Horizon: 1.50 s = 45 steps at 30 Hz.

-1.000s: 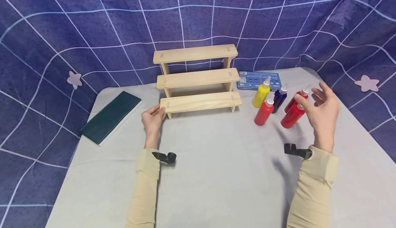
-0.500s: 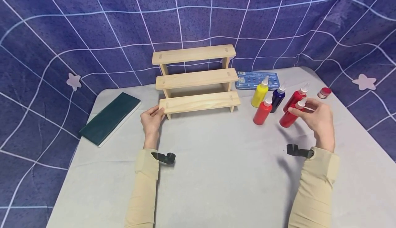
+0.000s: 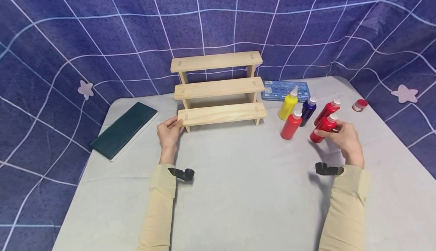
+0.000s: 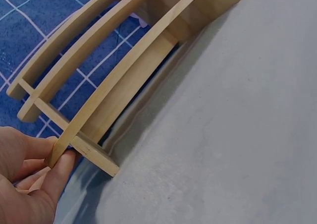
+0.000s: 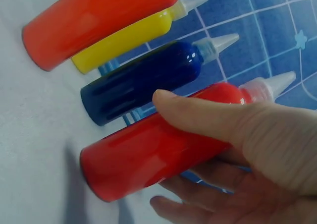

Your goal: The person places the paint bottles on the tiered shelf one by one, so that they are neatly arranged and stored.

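In the head view, my left hand (image 3: 168, 134) pinches the left end of the lowest board of a three-step wooden shelf (image 3: 221, 115). The left wrist view shows the thumb and fingers on either side of that board end (image 4: 60, 149). At the right, my right hand (image 3: 346, 140) grips the nearest red squeeze bottle (image 5: 126, 159), thumb across one side and fingers around the other. That bottle stands slightly tilted in view, its white nozzle uncovered. Close by stand another red bottle (image 3: 327, 112), a dark blue one (image 3: 308, 111), a yellow one (image 3: 287, 107) and an orange-red one (image 3: 291, 127).
A flat blue box (image 3: 272, 92) lies behind the bottles, beside the shelf. One small red-lidded jar (image 3: 359, 105) sits near the table's right edge. On the left lies a dark green book (image 3: 124, 130). A blue curtain (image 3: 218, 27) hangs behind the white-covered table (image 3: 245, 190).
My right hand has come down and left from above the red bottles onto the nearest one and now holds it. The small jar has come into view. My left hand stays on the shelf.
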Motion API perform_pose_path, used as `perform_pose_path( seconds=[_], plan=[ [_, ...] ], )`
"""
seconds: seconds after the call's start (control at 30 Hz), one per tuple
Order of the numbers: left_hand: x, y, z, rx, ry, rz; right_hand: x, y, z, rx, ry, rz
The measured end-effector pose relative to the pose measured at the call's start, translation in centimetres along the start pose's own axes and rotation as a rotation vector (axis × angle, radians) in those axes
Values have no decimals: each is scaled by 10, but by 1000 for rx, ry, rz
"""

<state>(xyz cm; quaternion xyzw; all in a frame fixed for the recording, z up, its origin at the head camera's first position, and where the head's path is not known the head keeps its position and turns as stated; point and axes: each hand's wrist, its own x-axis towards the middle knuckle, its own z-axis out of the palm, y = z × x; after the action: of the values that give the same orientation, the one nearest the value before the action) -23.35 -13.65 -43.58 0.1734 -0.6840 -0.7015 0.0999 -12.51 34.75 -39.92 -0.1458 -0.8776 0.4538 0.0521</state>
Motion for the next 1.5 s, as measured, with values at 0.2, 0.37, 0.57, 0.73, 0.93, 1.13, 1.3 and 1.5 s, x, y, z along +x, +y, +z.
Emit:
perform_pose_path(
  seconds=[0.2,0.37,0.57,0.73,0.93,1.13,1.3,1.5],
  plan=[
    [0,1,-1,0,-3,4,0,3,1,23,27,2],
    [1,1,-1,4,-1,-3,-2,-3,1,-24,34,26],
    [1,2,-2,-4,4,-7,-6,-20,-6,-28,37,28],
    [0,4,-3,-4,6,-5,-10,-37,-13,-46,58,30],
    [0,5,-4,3,7,1,-15,-55,-20,-57,97,7],
    [0,3,-4,20,5,-4,-24,-76,-26,-99,149,-12],
    [-1,1,-3,19,2,5,-30,-94,-29,-138,190,-15],
    [-2,-1,-2,7,-3,20,-31,-113,-32,-150,200,-45]
  ],
)
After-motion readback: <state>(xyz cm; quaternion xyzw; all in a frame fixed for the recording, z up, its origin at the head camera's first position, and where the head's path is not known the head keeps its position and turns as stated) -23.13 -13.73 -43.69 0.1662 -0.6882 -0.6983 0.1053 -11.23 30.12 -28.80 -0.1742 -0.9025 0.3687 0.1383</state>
